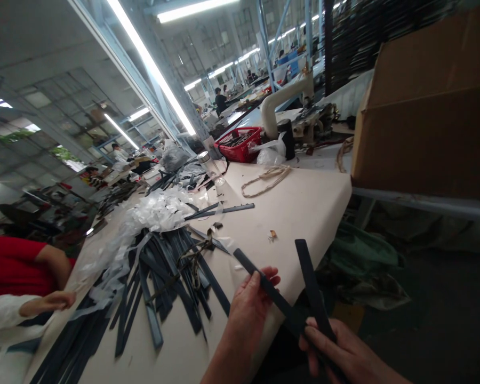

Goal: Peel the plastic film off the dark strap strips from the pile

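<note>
Dark flat strips are being handled at the near edge of the worktop (304, 197). The left hand (251, 304) is gripping one dark strip (264, 285), with its fingers (269, 276) curled over the strip and the thumb underneath. That strip is running diagonally from upper left to lower right, out past the worktop edge. The right hand (340, 352) is closing around a second dark strip (310, 277), which is standing nearly upright and leaning slightly left at its top. The two strips are meeting low down, near the right hand, and forming a V shape.

A loose pile of similar strips (164, 272) is lying on the worktop left of the hands, partly mixed with clear plastic wrappers (156, 210). A single strip (224, 209) is lying apart, farther back. A red basket (240, 143) and a sewing machine (288, 101) are standing at the far end, and a cardboard box (428, 106) is sitting to the right. Another person's hand (50, 301) is resting at the left edge.
</note>
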### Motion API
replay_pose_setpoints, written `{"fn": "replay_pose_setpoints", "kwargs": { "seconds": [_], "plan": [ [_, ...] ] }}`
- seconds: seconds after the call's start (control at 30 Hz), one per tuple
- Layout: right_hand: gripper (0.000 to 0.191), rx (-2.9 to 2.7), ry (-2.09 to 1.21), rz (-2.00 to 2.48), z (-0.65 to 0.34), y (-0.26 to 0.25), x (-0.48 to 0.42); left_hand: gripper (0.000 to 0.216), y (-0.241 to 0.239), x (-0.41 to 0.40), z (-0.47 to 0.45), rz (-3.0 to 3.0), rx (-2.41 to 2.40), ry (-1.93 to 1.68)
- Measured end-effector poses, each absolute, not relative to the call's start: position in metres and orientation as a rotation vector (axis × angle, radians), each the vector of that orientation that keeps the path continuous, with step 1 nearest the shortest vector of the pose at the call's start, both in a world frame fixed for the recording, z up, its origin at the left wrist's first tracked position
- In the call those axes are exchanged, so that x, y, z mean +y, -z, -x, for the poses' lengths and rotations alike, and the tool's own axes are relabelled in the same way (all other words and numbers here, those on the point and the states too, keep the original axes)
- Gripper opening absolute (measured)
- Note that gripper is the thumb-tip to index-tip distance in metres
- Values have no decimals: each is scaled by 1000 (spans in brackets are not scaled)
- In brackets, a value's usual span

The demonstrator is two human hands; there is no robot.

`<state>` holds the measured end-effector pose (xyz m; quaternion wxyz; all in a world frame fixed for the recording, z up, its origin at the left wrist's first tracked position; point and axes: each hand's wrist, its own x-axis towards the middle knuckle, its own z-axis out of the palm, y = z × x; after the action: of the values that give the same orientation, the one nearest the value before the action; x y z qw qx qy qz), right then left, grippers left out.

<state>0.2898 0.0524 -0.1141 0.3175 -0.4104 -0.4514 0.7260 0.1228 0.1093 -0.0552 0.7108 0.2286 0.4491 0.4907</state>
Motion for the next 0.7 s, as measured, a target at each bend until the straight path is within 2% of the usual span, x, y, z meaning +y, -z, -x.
{"fn": "replay_pose_setpoints", "kwargs": {
  "seconds": [0.17,0.4,0.57,0.7],
  "plan": [
    [62,-1262,-1759,1013,-282,96,63,38,64,81,-136,-565,862,-920],
    [67,-1421,-1819,1049,-287,134,33,35,60,84,-119,-582,1004,-1052],
    [61,-1358,-1713,1034,-279,119,43,47,76,68,-132,-673,879,-824],
    [63,-1499,-1657,1042,-288,126,34,44,70,67,-133,-705,961,-872]
  ]
}}
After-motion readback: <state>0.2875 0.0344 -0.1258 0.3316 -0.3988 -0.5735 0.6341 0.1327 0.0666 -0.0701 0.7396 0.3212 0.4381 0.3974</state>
